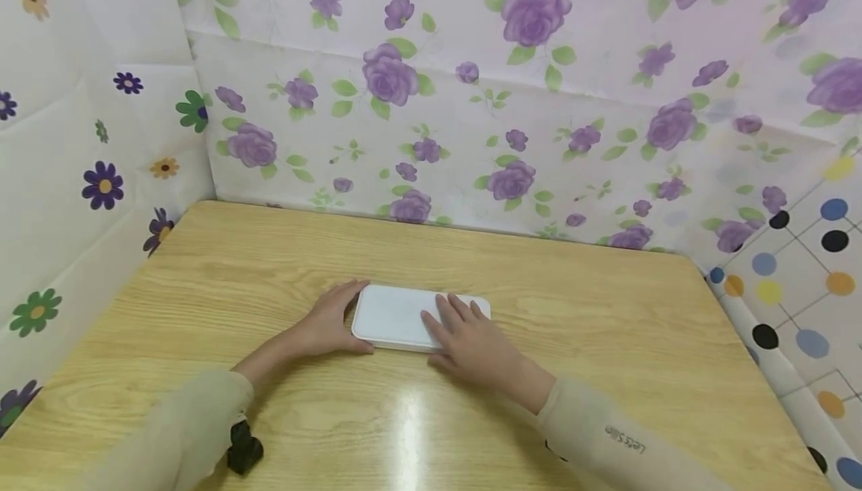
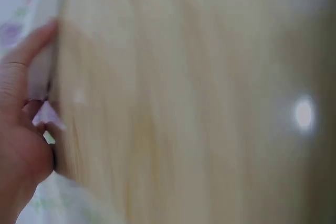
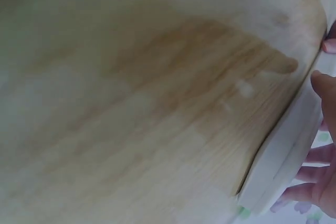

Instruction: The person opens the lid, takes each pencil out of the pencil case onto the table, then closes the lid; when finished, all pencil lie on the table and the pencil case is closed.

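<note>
A flat white rectangular box (image 1: 397, 315) with rounded corners lies on the wooden table. My left hand (image 1: 330, 322) grips its left end, thumb at the near edge and fingers reaching to the far edge. Spread over the right part of the top are the straight fingers of my right hand (image 1: 471, 341), the thumb by the near edge. From the left wrist, the left hand (image 2: 23, 103) shows with its thumb along the box side (image 2: 42, 74). In the right wrist view a seam runs along the box side (image 3: 278, 156), with the right hand (image 3: 325, 145) against it.
The light wood table (image 1: 323, 251) runs back to a wall sheet with purple flowers (image 1: 431, 102). Flowered sheeting (image 1: 60, 147) stands at the left, dotted sheeting (image 1: 801, 304) at the right. A small black device (image 1: 244, 450) is by the left sleeve.
</note>
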A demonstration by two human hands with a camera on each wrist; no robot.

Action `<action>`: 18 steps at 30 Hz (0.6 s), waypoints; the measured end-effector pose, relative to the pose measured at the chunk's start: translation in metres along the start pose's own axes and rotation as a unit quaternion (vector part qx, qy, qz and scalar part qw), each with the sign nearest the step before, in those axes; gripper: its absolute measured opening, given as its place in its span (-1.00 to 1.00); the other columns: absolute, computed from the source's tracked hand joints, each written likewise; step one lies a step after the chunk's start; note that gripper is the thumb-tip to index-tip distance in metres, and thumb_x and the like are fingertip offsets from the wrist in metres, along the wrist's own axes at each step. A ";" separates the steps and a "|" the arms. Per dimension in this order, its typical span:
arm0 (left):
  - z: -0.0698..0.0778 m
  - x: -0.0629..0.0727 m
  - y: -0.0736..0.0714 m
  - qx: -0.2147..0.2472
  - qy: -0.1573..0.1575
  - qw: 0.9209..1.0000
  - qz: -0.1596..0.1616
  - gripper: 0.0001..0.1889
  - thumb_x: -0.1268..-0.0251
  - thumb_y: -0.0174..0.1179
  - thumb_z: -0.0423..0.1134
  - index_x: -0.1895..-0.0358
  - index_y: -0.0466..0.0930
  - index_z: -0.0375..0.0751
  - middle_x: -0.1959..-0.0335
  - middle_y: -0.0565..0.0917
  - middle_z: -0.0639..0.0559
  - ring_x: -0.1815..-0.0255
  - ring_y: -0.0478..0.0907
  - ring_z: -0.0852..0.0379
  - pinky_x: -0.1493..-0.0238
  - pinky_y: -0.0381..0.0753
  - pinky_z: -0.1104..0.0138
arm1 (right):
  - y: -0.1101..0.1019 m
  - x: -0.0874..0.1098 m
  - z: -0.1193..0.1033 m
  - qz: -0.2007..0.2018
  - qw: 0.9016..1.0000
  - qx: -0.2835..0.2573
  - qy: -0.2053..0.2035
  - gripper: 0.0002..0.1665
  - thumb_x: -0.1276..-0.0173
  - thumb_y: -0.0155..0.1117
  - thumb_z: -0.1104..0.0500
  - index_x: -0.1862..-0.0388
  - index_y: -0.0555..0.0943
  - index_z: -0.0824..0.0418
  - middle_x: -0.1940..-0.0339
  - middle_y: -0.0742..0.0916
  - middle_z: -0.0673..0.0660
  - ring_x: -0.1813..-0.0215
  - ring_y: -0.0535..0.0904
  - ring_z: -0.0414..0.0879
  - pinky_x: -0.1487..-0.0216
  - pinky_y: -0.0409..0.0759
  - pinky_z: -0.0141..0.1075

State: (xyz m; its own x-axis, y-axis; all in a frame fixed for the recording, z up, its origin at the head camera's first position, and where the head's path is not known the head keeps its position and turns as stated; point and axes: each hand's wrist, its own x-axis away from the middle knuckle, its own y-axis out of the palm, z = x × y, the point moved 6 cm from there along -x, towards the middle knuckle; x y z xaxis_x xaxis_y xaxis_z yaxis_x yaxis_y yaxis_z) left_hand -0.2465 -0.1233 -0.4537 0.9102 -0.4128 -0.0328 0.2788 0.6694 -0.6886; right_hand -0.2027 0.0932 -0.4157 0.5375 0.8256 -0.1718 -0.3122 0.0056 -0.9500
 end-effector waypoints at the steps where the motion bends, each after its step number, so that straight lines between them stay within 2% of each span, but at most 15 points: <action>1: 0.000 0.000 0.000 0.003 -0.001 1.000 0.003 0.21 0.28 0.61 0.02 -0.46 0.09 -0.40 -0.43 0.13 -0.42 -0.44 -0.04 -0.39 -0.33 -0.10 -0.26 | 0.000 0.000 0.000 0.005 1.000 0.009 0.000 -0.27 -0.40 0.14 -0.21 -0.38 0.40 0.21 -0.27 0.48 0.40 -0.26 0.42 0.32 -0.02 0.53 0.14; 4: -0.002 0.001 -0.001 0.004 -0.005 1.000 0.010 0.21 0.27 0.60 0.04 -0.47 0.09 -0.38 -0.44 0.12 -0.41 -0.43 -0.05 -0.41 -0.32 -0.08 -0.28 | 0.000 -0.004 -0.002 0.013 0.999 0.036 -0.004 -0.30 -0.41 0.12 -0.21 -0.34 0.43 0.21 -0.22 0.52 0.38 -0.21 0.47 0.30 0.03 0.57 0.10; 12: -0.001 0.001 -0.003 0.015 -0.003 1.000 0.023 0.18 0.27 0.61 0.00 -0.46 0.11 -0.39 -0.43 0.15 -0.41 -0.43 -0.06 -0.43 -0.31 -0.08 -0.28 | 0.002 -0.011 -0.002 -0.001 0.994 0.111 -0.021 -0.27 -0.43 0.03 -0.27 -0.32 0.44 0.23 -0.17 0.56 0.34 -0.15 0.53 0.22 0.10 0.63 -0.01; 18: -0.003 0.000 0.000 0.009 0.007 0.999 0.033 0.14 0.35 0.63 0.00 -0.39 0.23 -0.39 -0.38 0.24 -0.38 -0.41 0.06 -0.36 -0.32 0.01 -0.23 | 0.007 -0.009 -0.009 0.013 0.984 0.167 -0.065 -0.29 -0.48 -0.04 -0.21 -0.25 0.47 0.35 -0.09 0.61 0.42 -0.07 0.59 0.25 0.21 0.65 0.00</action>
State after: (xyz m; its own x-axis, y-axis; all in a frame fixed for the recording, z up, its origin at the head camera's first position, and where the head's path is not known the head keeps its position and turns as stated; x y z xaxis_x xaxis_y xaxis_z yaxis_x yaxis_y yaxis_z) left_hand -0.2470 -0.1249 -0.4556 0.9224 -0.3762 -0.0878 0.2244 0.7067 -0.6710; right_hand -0.2027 0.0804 -0.4227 0.4287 0.8926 -0.1398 -0.5764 0.1511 -0.8031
